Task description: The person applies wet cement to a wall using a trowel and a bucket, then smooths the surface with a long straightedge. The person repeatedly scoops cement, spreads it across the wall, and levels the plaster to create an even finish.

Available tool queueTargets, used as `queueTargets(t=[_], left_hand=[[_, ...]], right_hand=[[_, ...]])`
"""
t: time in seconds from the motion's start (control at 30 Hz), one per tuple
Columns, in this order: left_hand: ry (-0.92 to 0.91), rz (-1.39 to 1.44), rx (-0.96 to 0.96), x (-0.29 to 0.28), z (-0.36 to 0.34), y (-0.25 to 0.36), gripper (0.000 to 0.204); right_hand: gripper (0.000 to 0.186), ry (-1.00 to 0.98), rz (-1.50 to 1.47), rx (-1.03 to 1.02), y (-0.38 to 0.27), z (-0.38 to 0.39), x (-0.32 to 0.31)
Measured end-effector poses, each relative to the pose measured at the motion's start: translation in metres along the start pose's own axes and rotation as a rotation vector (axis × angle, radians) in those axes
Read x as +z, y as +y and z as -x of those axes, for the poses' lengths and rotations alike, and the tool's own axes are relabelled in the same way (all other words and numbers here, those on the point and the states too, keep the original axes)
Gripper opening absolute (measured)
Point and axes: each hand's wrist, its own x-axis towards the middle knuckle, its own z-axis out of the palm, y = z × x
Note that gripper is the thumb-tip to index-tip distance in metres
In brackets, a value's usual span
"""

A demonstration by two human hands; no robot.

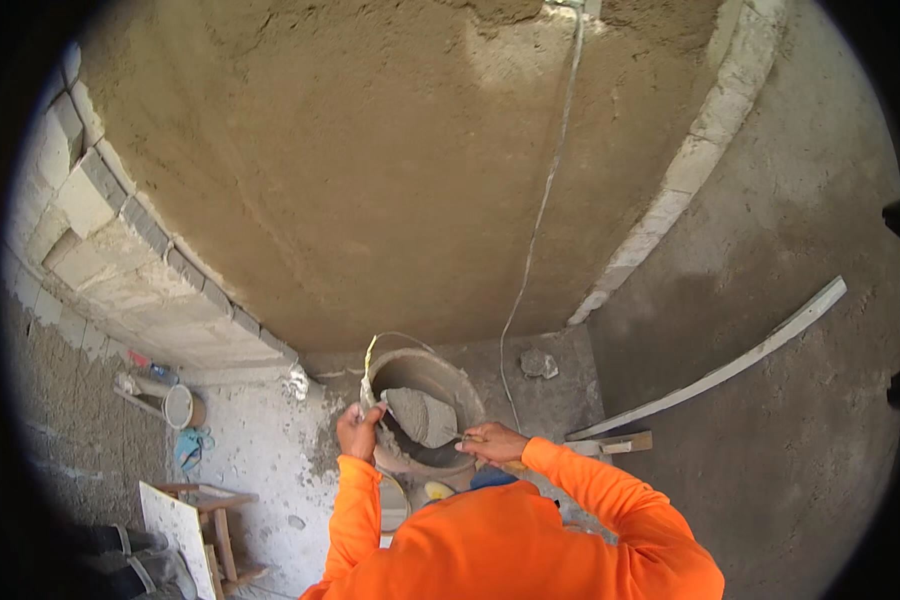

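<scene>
My right hand [492,442] is closed round the handle of a trowel, and a heap of wet grey mortar [420,415] covers its blade. The trowel is over the mouth of a round mortar-stained bucket [467,388]. At the bucket's left side my left hand [358,430] is closed on a pale, mortar-caked piece [367,392], whose kind I cannot make out. A thin handle, yellow at its left end, arches above the bucket's far rim. More mortar shows inside the bucket, partly hidden by the trowel.
Ahead rises a brown plastered wall [370,180] with a cable [542,200] hanging down it. A long pale strip [730,368] leans at the right. At the left are a small wooden stool [220,525], a small bucket [184,407] and stacked blocks [90,195]. A lump [538,363] lies by the wall.
</scene>
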Motion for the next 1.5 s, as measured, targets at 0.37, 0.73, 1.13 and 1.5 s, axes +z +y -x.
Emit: queueTargets(t=[0.37,0.73,1.13,1.5], left_hand=[[0.334,-0.060,-0.060,-0.101,0.005,-0.058,0.017],[0.561,-0.104,-0.150,-0.164,0.015,-0.062,0.021],[0.681,-0.079,-0.383,-0.265,0.096,-0.123,0.035],[0.481,-0.139,0.031,-0.146,0.127,-0.013,0.019]], right_hand=[[0.028,0.448,-0.581,-0.881,-0.184,0.118,-0.086],[0.040,2.650,-0.060,-1.494,-0.410,0.229,-0.267],[0.038,0.568,0.580,-1.173,-0.333,0.041,-0.046],[0.023,-0.194,1.484,-0.725,-0.085,-0.091,0.130]])
